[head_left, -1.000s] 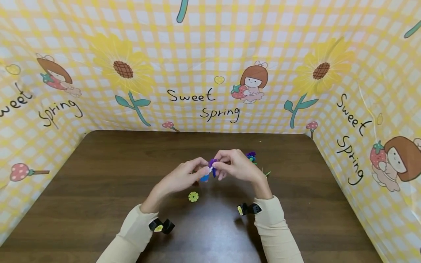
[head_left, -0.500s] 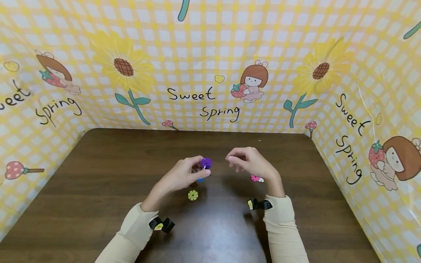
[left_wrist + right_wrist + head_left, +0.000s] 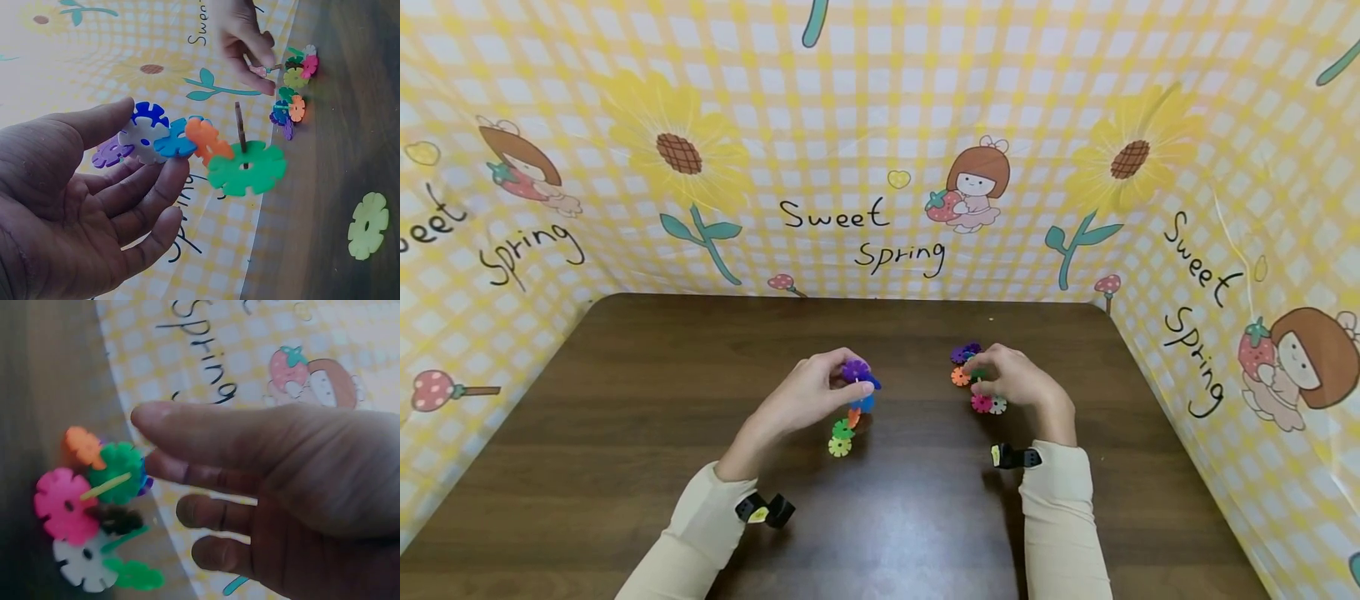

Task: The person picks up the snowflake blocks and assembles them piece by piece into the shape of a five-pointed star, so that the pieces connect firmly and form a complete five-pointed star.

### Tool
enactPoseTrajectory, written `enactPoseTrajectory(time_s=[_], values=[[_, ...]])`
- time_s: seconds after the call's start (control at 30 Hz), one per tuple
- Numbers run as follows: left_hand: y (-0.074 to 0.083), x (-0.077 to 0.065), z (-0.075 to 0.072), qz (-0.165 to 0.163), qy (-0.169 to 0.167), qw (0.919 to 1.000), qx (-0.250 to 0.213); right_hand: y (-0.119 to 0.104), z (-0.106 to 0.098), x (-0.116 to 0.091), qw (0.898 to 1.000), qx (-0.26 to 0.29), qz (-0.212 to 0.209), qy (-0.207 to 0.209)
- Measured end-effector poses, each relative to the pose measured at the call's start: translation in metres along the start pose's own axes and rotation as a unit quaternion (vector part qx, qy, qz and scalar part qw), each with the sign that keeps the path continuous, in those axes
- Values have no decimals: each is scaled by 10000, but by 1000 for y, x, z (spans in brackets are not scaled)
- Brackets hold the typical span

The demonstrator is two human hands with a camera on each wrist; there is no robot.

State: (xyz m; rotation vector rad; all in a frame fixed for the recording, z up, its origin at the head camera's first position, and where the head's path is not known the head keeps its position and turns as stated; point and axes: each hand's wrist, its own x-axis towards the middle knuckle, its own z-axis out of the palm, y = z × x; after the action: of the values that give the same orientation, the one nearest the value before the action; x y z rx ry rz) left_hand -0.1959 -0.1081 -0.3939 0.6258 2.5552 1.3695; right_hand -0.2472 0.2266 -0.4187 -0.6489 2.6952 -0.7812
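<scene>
Now the two hands are well apart, whereas a second ago their fingers met at the purple disc (image 3: pixel 855 371). The right hand (image 3: pixel 1022 377) has since swung outward to a cluster of flower-shaped pieces (image 3: pixel 115 472); the left hand (image 3: pixel 801 396) has barely shifted, and more of its chain of discs (image 3: pixel 177 145) shows in the head view than before.

The left fingers are clamped on the chain by its purple and dark blue end, and the rest, white, light blue, orange, green and brown, reaches out through the air above the bench (image 3: pixel 625 375). The right hand is bent at the wrist with its fingers apart, nothing held between them; whether a fingertip touches the cluster, I cannot tell.

Orange, green, pink, white and purple pieces make up that cluster on the right, and the hand covers some of them from above. A yellow-green disc (image 3: pixel 367 226) lies alone on the bench, nearer the person than the chain. Black cameras sit on both cream sleeves (image 3: pixel 1060 479), and yellow checked cloth (image 3: pixel 850 108) rises behind the bench and along both sides.
</scene>
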Motion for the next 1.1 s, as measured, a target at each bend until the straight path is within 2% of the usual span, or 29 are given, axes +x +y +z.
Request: enactPoseTrajectory(time_s=[0.27,0.37,0.53,0.73,0.93,1.1], values=[[0,0,-2,-14,-55,10000,4,6,10,11,9971,-194,645,-365],[1,0,-3,4,-52,10000,-51,4,11,12,9964,-257,707,-384],[0,-1,-4,4,-79,9998,-162,0,11,13,9991,-153,397,-72],[0,-2,-6,74,-138,9997,-189,-13,10,14,9989,-56,-329,316],[0,-2,-6,70,-190,9995,-234,-24,9,14,9963,-13,-771,384],[2,-2,-7,65,-218,9993,-282,-33,11,14,9937,316,-1012,372]])
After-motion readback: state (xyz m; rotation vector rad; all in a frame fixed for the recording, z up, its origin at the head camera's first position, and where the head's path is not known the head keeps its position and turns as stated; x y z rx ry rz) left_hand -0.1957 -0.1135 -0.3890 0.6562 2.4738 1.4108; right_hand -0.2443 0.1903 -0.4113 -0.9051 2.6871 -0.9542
